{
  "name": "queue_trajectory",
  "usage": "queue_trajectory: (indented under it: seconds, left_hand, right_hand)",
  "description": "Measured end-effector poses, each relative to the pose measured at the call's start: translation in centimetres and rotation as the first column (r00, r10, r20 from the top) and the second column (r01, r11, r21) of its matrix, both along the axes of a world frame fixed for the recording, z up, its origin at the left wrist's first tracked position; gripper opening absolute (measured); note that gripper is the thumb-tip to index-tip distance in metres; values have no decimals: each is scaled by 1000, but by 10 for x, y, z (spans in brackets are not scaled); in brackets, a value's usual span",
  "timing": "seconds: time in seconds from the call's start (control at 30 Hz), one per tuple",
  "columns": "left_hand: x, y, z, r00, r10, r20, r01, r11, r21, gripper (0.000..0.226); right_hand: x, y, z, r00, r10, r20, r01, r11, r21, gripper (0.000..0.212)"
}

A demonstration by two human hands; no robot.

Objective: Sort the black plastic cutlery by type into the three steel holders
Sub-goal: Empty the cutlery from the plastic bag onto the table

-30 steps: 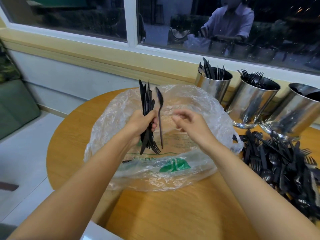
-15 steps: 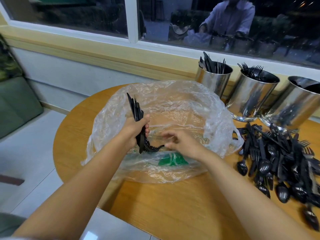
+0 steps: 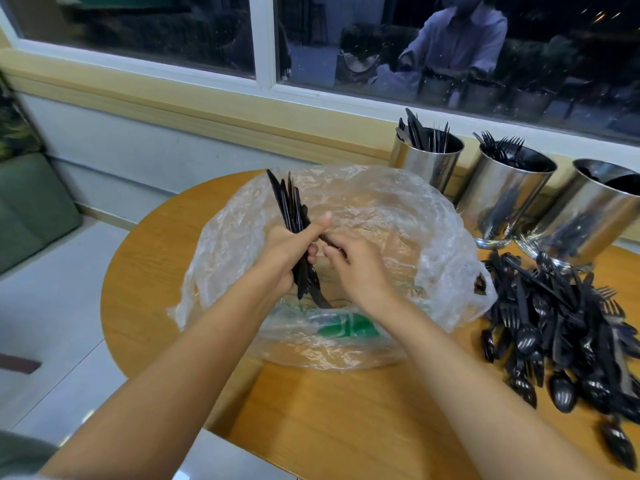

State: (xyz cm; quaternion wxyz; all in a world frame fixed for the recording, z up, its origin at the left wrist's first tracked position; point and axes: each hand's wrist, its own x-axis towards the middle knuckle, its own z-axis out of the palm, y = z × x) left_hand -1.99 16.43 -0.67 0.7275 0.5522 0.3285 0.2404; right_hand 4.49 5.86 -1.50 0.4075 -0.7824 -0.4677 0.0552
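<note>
- The fingers (image 3: 313, 251) of the left hand (image 3: 285, 252) are wrapped tight round a bundle of black cutlery (image 3: 290, 206). The thumb is laid across the front, and the handles stick up and lean away to the left.
- From below that fist the working ends poke down, a curved one lowest of all.
- The right hand (image 3: 358, 270) sits just beside it. Its fingers are curled in and pinch a single black piece (image 3: 328, 241) close against the bundle; from here I cannot tell which type it is.
- Both hands are held over a crumpled clear plastic bag (image 3: 398, 209) with green print, spread on the round wooden surface (image 3: 346, 417).
- A loose pile of cutlery (image 3: 561, 327) lies to the right of the bag: spoons, forks and knives all tangled, some touching the bag's edge.
- Three steel holders stand in a row behind the pile, under the window (image 3: 173, 32).
- The left holder (image 3: 424, 166) has knives standing in it.
- The middle holder (image 3: 502, 195) has forks, tines up.
- The right holder (image 3: 595, 213) shows dark contents I can't make out.
</note>
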Motion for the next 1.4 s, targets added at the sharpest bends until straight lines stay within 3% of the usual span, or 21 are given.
queue_trajectory:
  seconds: [0.1,0.17,0.23,0.3,0.37,0.43,0.5,0.57,0.6,0.7,0.77,0.83,0.93,1.03,1.13,1.23,1.4]
  left_hand:
    - [5,6,2,983,182,-12,-182,983,-13,31]
    - [2,18,7,983,181,27,-177,976,-126,35]
    - [-4,30,11,995,89,43,-78,975,-207,34]
    - [-11,37,12,998,-53,-35,46,981,-187,33]
    - [-17,43,6,982,-147,-117,127,979,-158,33]
    - [-23,52,-1,981,-138,-133,114,978,-172,33]
    - [-30,62,-4,992,-68,-108,45,978,-202,33]
    - [-38,72,-7,996,18,-85,-36,975,-219,34]
    - [-43,76,-8,995,52,-80,-69,973,-220,33]
    - [-54,80,-13,992,84,-98,-104,970,-219,31]
    - [-57,74,-13,993,43,-109,-65,976,-207,31]
    - [-56,65,-8,993,-20,-115,0,985,-174,30]
    - [-51,48,-2,984,-113,-137,97,989,-115,25]
    - [-45,36,-2,964,-189,-186,188,982,-23,20]
    - [-44,34,-6,962,-191,-197,202,979,39,26]
    - [-44,33,-5,967,-174,-184,194,976,96,27]
    - [-30,19,12,963,-221,-155,260,913,314,24]
  right_hand:
    - [-9,-6,4,992,-27,-122,43,991,130,38]
    - [-14,-23,4,993,9,-117,0,997,77,55]
    - [-21,-40,-2,994,109,-4,-106,961,-256,77]
    - [-27,-53,-9,975,209,71,-136,823,-551,86]
    - [-31,-62,-21,916,315,247,-132,820,-557,62]
    - [-37,-71,-34,760,379,528,-142,890,-434,28]
    - [-40,-82,-48,629,358,690,-165,929,-331,20]
    - [-33,-94,-61,568,398,720,-197,915,-351,16]
    - [-29,-101,-63,590,437,679,-207,895,-396,17]
    - [-16,-109,-60,796,461,392,-279,855,-437,59]
    - [-13,-106,-56,906,377,192,-303,895,-327,64]
    - [-11,-98,-52,966,227,125,-206,965,-160,55]
    - [-9,-74,-38,983,49,175,-30,993,-111,30]
    - [-4,-49,-32,960,125,249,-15,915,-404,44]
    - [-3,-35,-32,956,163,242,-3,836,-549,20]
    - [3,-35,-24,985,78,156,5,881,-473,11]
    - [27,-30,21,987,-63,147,73,995,-64,6]
